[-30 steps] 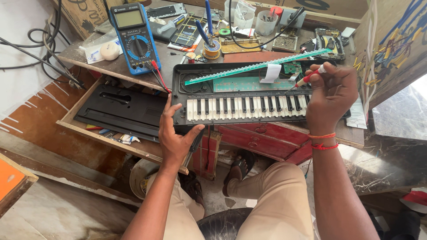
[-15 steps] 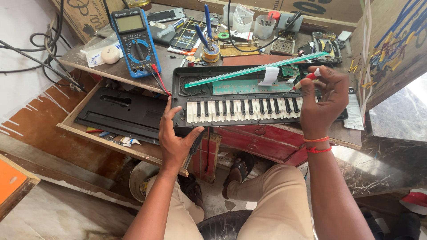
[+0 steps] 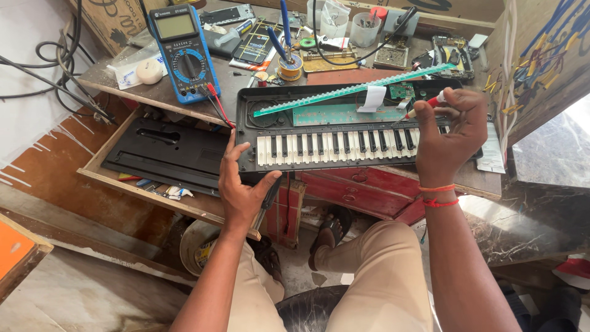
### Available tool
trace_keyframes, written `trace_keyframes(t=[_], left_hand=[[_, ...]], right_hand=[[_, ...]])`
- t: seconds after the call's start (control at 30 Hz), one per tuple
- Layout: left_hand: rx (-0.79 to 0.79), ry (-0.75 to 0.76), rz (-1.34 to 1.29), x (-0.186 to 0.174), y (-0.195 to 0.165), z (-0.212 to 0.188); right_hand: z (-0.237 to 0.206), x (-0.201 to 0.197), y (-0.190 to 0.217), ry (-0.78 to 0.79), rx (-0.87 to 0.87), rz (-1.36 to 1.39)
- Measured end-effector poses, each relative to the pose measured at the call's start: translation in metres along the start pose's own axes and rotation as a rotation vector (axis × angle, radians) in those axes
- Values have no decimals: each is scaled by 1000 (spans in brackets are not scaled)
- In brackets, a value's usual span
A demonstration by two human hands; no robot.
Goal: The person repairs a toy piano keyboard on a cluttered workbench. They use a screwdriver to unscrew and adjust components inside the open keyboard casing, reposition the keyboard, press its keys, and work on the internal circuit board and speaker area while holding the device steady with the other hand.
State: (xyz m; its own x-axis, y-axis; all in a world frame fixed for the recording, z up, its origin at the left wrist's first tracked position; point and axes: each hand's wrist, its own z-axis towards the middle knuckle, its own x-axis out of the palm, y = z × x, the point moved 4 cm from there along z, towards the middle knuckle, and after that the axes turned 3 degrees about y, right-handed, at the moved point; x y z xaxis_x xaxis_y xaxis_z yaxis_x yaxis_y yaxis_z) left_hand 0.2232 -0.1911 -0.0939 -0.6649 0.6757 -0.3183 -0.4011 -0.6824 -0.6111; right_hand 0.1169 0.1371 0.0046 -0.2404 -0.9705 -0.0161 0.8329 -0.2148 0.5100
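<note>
1. Blue multimeter [image 3: 183, 52], hard plastic, lies on the bench far left.
2. Left hand [image 3: 241, 187] clamps the keyboard [image 3: 344, 132] front corner, thumb under the edge.
3. Keyboard: black shell, top off, green boards exposed, at bench middle.
4. Right hand [image 3: 447, 138] pinches a red-tipped tool [image 3: 424, 104] over the boards; repair in hand, steady aim needed next.

Worn wooden workbench [image 3: 153, 92], top cluttered, an open drawer [image 3: 110, 178] below at left; red-painted cabinet front [image 3: 362, 187] beneath; white wall [image 3: 24, 110] at left, paint running down over brown; dusty grey floor [image 3: 80, 295]; strong daylight at right.
</note>
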Motion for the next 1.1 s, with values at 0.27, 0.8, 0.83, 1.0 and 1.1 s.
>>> trace_keyframes(t=[0.27,0.8,0.83,1.0,1.1], left_hand=[[-17,21,-21,1,-1,1],[-22,18,-16,-1,-2,0],[-23,17,-16,-1,-2,-1],[-21,17,-32,0,-1,-1],[-24,21,-37,0,0,-1]], right_hand=[[-4,2,-9,48,139,81],[-3,-1,2,37,-75,-118],[-3,-2,-2,31,-44,-84],[-7,-9,-17,34,95,39],[-9,-9,-15,41,34,17]])
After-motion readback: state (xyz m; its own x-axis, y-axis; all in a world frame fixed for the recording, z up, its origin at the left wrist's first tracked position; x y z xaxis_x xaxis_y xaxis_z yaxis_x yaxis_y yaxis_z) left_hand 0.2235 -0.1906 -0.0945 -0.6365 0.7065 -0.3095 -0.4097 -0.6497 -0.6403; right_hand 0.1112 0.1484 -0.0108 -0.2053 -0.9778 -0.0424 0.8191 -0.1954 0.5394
